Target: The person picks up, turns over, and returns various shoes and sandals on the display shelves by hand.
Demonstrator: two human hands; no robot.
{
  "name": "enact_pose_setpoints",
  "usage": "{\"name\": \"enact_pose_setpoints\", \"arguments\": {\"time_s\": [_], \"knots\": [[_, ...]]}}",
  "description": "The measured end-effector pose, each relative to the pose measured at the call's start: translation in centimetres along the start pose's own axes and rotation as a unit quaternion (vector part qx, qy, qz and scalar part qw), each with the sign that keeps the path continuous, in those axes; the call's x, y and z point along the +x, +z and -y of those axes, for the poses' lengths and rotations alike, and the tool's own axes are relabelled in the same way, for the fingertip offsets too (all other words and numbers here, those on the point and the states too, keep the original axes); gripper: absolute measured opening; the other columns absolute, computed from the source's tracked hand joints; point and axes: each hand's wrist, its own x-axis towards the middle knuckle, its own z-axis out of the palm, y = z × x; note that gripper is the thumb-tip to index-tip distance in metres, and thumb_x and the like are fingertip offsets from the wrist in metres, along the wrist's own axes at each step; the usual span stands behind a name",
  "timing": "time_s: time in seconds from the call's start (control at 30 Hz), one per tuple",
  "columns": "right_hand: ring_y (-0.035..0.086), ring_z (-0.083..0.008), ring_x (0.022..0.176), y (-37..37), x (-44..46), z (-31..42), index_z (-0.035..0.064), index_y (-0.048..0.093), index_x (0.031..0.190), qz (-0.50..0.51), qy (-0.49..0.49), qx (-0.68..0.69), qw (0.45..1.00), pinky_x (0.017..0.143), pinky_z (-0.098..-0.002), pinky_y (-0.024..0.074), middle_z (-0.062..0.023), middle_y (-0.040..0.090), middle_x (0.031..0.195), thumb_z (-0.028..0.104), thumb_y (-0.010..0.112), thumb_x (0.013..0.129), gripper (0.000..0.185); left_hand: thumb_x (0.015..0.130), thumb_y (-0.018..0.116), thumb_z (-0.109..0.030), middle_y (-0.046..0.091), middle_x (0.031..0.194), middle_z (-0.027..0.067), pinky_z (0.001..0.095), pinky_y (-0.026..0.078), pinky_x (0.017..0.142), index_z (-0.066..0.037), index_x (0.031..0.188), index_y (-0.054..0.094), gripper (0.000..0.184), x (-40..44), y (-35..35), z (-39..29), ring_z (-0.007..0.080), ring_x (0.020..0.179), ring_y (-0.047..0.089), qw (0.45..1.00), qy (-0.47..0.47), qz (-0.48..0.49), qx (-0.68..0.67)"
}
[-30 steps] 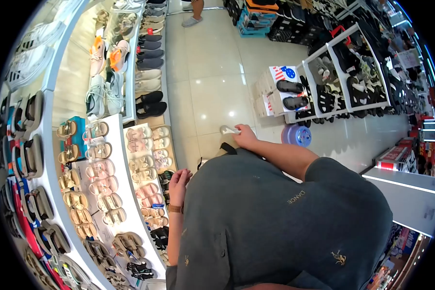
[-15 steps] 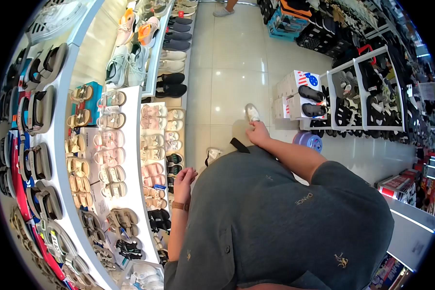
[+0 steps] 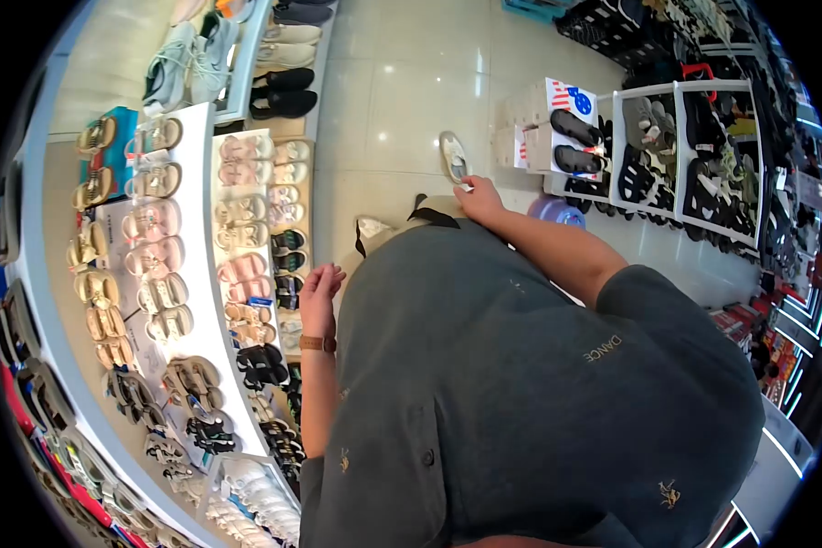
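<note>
My left hand point(image 3: 321, 287) hangs beside the dark grey shirt point(image 3: 521, 365), its fingers loosely bent and a little apart, with nothing visible in them. It is nearest the low rows of children's sandals point(image 3: 244, 278) to its left. My right hand point(image 3: 480, 202) is in front of my body with its fingers curled in. A small white patch point(image 3: 467, 187) shows at its fingertips; what it is I cannot make out. Beyond that hand, one of my feet wears a pale shoe point(image 3: 453, 156) on the tiles. A black strap point(image 3: 434, 216) sticks out at my waist.
On the left, a white shelf point(image 3: 212, 320) carries sandals, and black slip-on shoes point(image 3: 283, 92) stand farther ahead. White shoe boxes point(image 3: 530, 137) and a white rack point(image 3: 678, 164) of dark shoes stand at the right. A blue-purple round container point(image 3: 557, 211) is on the glossy tile floor point(image 3: 402, 82).
The view has moved forward along the aisle, so shelves and boxes sit lower or farther out. The other person's foot ahead has left view. Both hands stay near my body.
</note>
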Motion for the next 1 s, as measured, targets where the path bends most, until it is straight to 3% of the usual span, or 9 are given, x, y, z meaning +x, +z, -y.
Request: {"name": "enact_pose_setpoints", "arguments": {"time_s": [0.27,0.37,0.47,0.5,0.6,0.8,0.9,1.0], "knots": [[0.063,-0.0393,0.114,-3.6,-0.4,-8.3,0.0002,0.067,0.123,0.006,0.053,-0.013,0.999,0.101,-0.0438,0.0499,-0.0269,0.065,0.121,0.043,0.068,0.088,0.056,0.101,0.065,-0.024,0.071,0.108,0.0076,0.0300,0.052,0.091,-0.002,0.119,0.065,0.028,0.6,6.3,2.3,0.0171,0.099,0.068,0.996,-0.073,-0.014,0.055],[0.069,-0.0383,0.105,-4.1,-1.9,-12.3,-0.0038,0.069,0.118,-0.032,0.087,-0.038,0.995,0.093,-0.0430,0.0537,-0.0270,0.070,0.114,0.042,0.068,0.089,0.055,0.101,0.065,-0.025,0.071,0.110,0.0071,0.0296,0.051,0.091,-0.002,0.120,0.064,0.030,0.7,9.4,0.8,0.0161,0.100,0.068,0.990,-0.056,0.052,0.120],[0.068,-0.0392,0.106,-4.3,-3.2,-13.6,-0.0027,0.069,0.119,-0.025,0.144,-0.028,0.989,0.094,-0.0424,0.0535,-0.0264,0.071,0.113,0.043,0.066,0.089,0.055,0.101,0.066,-0.027,0.070,0.111,0.0070,0.0295,0.050,0.091,-0.002,0.120,0.064,0.031,1.6,9.6,-0.1,0.0160,0.101,0.068,0.976,-0.018,0.109,0.190],[0.069,-0.0382,0.106,-3.8,-3.4,-14.5,-0.0021,0.070,0.118,-0.038,0.147,-0.037,0.988,0.094,-0.0419,0.0536,-0.0255,0.071,0.111,0.044,0.066,0.088,0.055,0.103,0.063,-0.027,0.070,0.115,0.0071,0.0255,0.051,0.093,-0.001,0.121,0.065,0.032,2.5,9.0,0.4,0.0147,0.103,0.067,0.977,-0.043,0.105,0.181],[0.069,-0.0376,0.106,-2.4,-3.7,-15.2,-0.0012,0.070,0.117,-0.028,0.188,-0.016,0.982,0.094,-0.0424,0.0536,-0.0244,0.072,0.112,0.045,0.066,0.088,0.055,0.102,0.064,-0.026,0.070,0.111,0.0070,0.0283,0.050,0.091,-0.002,0.119,0.065,0.029,3.4,9.1,-0.3,0.0167,0.100,0.068,0.976,-0.026,0.075,0.201],[0.068,-0.0418,0.103,-2.5,-2.2,-17.0,-0.0014,0.072,0.111,-0.004,0.086,0.003,0.996,0.095,-0.0444,0.0525,-0.0277,0.072,0.104,0.045,0.063,0.091,0.052,0.101,0.064,-0.027,0.070,0.109,0.0069,0.0304,0.051,0.093,-0.003,0.116,0.066,0.028,2.8,8.8,0.2,0.0174,0.101,0.068,0.993,0.017,0.016,0.119],[0.069,-0.0402,0.102,-4.8,-2.5,-14.4,-0.0018,0.072,0.110,-0.016,0.075,0.020,0.997,0.092,-0.0439,0.0529,-0.0257,0.072,0.104,0.043,0.062,0.094,0.049,0.100,0.066,-0.028,0.070,0.107,0.0063,0.0281,0.050,0.091,-0.004,0.114,0.065,0.028,1.7,9.4,1.4,0.0164,0.100,0.068,0.993,0.004,0.011,0.120],[0.069,-0.0341,0.103,-5.1,-1.5,-17.1,-0.0001,0.071,0.115,0.022,0.096,0.029,0.995,0.092,-0.0406,0.0521,-0.0208,0.074,0.104,0.043,0.060,0.096,0.049,0.100,0.065,-0.028,0.070,0.106,0.0059,0.0279,0.050,0.091,-0.003,0.115,0.065,0.030,0.7,10.4,2.4,0.0158,0.099,0.068,0.993,-0.009,0.015,0.119]]}}
